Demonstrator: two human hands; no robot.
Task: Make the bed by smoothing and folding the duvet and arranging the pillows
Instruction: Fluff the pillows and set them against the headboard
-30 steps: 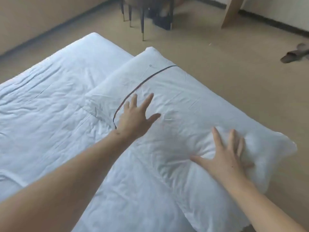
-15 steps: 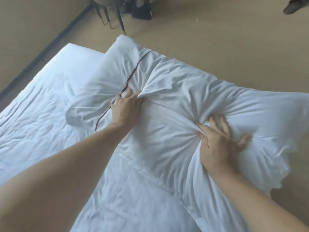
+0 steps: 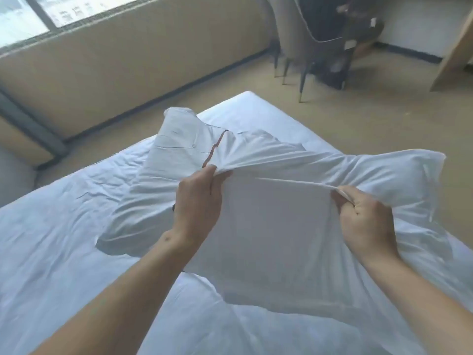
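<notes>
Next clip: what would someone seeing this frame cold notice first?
First, the white pillow held up above the bed in the middle of the view, its cover bunched in the left hand and the right hand and pulled taut between them. Next, the dark piping running up the pillowcase just above the left hand. Behind, a rumpled white duvet spreads to the left, and a grey chair stands at top right.

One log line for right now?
left hand: gripping pillow | right hand: gripping pillow | pillow: lifted off duvet
</notes>
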